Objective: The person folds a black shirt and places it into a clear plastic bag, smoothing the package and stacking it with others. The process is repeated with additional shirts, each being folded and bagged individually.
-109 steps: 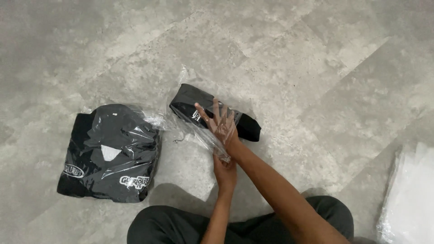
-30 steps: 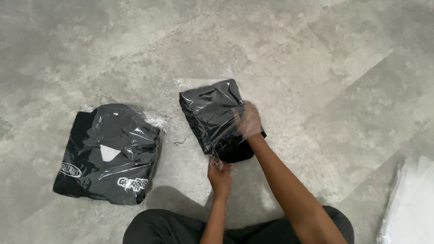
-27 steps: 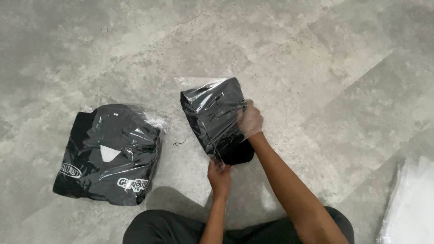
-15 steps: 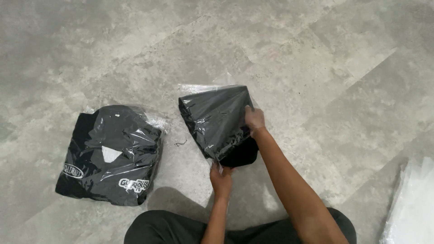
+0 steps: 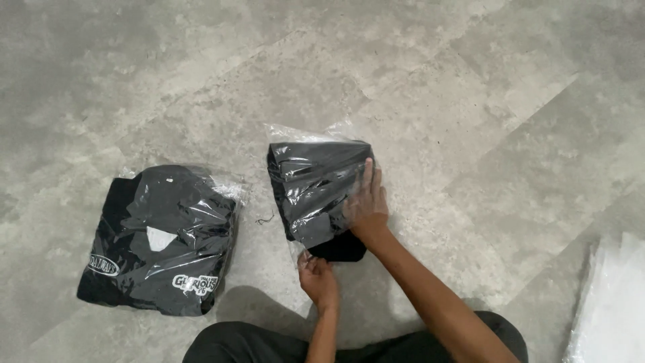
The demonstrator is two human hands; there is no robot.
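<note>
The right hand [image 5: 368,202] is half hidden inside a clear bag [image 5: 316,191], fingers flat against the folded dark garment [image 5: 319,195] in it; the garment's near end is left sticking out. The bag's mouth is pinched by the left hand [image 5: 317,277]. At left, a stack of bagged dark garments [image 5: 161,238] is seen on the floor [image 5: 470,101]. White bags [image 5: 615,302] are cut off at right.

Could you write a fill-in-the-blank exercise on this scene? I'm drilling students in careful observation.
1. The right hand lies flat on the folded ____ garment in a clear plastic bag.
2. The left hand grips the bag's ____ end.
3. A stack of bagged dark garments lies to the ____ of it.
4. Everything rests on a grey ____.

Missing: black; open; left; floor
</note>
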